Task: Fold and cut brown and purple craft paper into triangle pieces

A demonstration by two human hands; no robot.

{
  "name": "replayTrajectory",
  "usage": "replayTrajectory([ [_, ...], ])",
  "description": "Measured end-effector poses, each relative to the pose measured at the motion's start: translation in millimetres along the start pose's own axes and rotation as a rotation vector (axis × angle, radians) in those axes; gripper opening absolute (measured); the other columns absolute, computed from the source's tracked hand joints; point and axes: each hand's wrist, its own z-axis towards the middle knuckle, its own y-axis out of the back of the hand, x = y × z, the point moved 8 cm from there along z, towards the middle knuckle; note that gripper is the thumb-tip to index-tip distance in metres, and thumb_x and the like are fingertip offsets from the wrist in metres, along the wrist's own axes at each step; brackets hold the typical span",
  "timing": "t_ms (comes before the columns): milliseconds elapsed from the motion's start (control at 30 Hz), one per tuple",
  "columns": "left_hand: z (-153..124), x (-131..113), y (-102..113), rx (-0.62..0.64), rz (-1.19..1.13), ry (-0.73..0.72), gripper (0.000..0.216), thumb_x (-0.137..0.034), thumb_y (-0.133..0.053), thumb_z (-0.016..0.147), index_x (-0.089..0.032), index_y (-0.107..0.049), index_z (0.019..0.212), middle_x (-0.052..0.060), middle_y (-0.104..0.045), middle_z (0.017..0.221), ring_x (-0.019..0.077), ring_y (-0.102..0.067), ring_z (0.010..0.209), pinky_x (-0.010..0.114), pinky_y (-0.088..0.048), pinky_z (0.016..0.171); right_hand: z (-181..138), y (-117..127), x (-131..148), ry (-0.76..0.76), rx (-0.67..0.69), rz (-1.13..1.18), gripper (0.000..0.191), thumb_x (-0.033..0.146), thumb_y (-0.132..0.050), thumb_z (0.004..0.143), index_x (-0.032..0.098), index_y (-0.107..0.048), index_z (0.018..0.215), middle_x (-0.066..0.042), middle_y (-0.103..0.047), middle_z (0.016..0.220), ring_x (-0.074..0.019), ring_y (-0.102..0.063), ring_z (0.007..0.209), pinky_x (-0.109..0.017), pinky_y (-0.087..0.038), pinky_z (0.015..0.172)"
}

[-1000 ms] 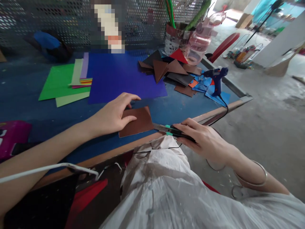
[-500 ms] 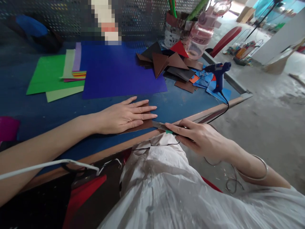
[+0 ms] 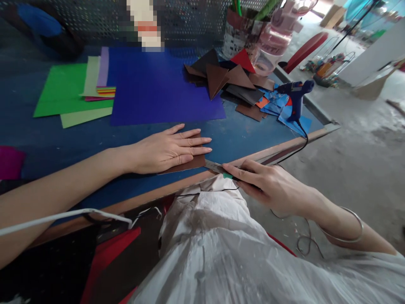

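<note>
My left hand (image 3: 167, 148) lies flat, fingers stretched out, on a brown paper piece (image 3: 190, 164) near the front edge of the blue table (image 3: 47, 147). Only the paper's near edge and right corner show from under the hand. My right hand (image 3: 268, 185) is closed round a utility knife (image 3: 221, 169) with a green slider. The knife's blade tip touches the right corner of the brown paper.
A large blue sheet (image 3: 158, 88), green and pastel sheets (image 3: 69, 90), a heap of brown, black and red triangles (image 3: 228, 80), a blue glue gun (image 3: 295, 95) with its cord, and a jar and a tin with sticks (image 3: 253, 38) lie farther back. Mesh wall behind.
Since a second ago my left hand has flattened out over the brown paper, covering most of it. The knife in my right hand has moved in to the paper's corner.
</note>
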Motion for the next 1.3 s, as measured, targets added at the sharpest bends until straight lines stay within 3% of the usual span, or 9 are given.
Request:
replayTrajectory([
  [133,0.1,-0.7,0.0,0.008,0.008,0.002,0.05,-0.043,-0.034,0.112,-0.044,-0.046,0.161,-0.006,-0.037,0.175,0.0247,-0.02,0.168,0.052,0.0,0.136,3.5,-0.3,1.5,0.005,0.008,0.037,0.051,0.022,-0.043,0.11,0.023,-0.049,0.16,-0.014,-0.071,0.138,-0.0207,-0.077,0.105,-0.032,-0.065,0.08],
  [300,0.2,-1.5,2.5,-0.027,-0.04,-0.001,0.048,-0.042,-0.039,0.111,-0.048,-0.05,0.158,-0.006,-0.04,0.173,0.026,-0.022,0.167,0.054,-0.001,0.136,2.6,-1.8,1.6,-0.012,0.033,0.062,0.052,0.022,-0.041,0.109,0.021,-0.049,0.161,-0.015,-0.072,0.132,-0.0181,-0.077,0.087,-0.033,-0.065,0.074],
  [467,0.2,-3.2,4.7,-0.071,-0.05,-0.033,0.047,-0.041,-0.044,0.109,-0.05,-0.053,0.154,-0.006,-0.046,0.17,0.0274,-0.029,0.165,0.056,-0.006,0.135,6.7,-0.7,5.0,-0.004,0.04,0.105,0.055,0.021,-0.044,0.109,0.025,-0.046,0.163,-0.015,-0.069,0.141,-0.0221,-0.077,0.107,-0.036,-0.066,0.084],
  [567,0.3,-2.9,3.6,-0.055,-0.045,-0.026,0.048,-0.042,-0.041,0.11,-0.048,-0.053,0.156,-0.006,-0.045,0.171,0.0262,-0.027,0.165,0.053,-0.004,0.135,7.7,-2.2,6.0,-0.002,0.064,0.128,0.054,0.022,-0.043,0.11,0.024,-0.046,0.163,-0.015,-0.07,0.138,-0.0209,-0.077,0.105,-0.036,-0.066,0.087],
  [767,1.1,-2.0,-1.0,0.015,0.008,0.014,0.053,-0.045,-0.03,0.111,-0.043,-0.047,0.161,-0.008,-0.036,0.175,0.0233,-0.017,0.168,0.05,0.002,0.135,9.3,-4.9,7.9,-0.004,0.068,0.083,0.054,0.022,-0.043,0.109,0.022,-0.045,0.163,-0.016,-0.068,0.143,-0.0233,-0.076,0.112,-0.037,-0.066,0.087],
  [1000,1.4,-3.5,1.6,-0.021,-0.021,-0.02,0.05,-0.042,-0.035,0.11,-0.045,-0.05,0.158,-0.007,-0.041,0.173,0.0246,-0.023,0.167,0.051,-0.002,0.135,11.3,-2.8,12.2,-0.002,0.058,0.096,0.054,0.024,-0.043,0.11,0.025,-0.045,0.164,-0.015,-0.071,0.138,-0.022,-0.077,0.106,-0.037,-0.067,0.084],
  [1300,-10.5,-0.6,1.0,-0.038,-0.007,0.069,0.055,-0.047,-0.035,0.109,-0.042,-0.045,0.162,-0.005,-0.039,0.174,0.025,-0.024,0.167,0.047,-0.003,0.135,13.6,-5.6,12.7,0.009,0.037,0.024,0.052,0.024,-0.041,0.111,0.022,-0.047,0.162,-0.014,-0.07,0.137,-0.0222,-0.076,0.108,-0.035,-0.065,0.086],
])
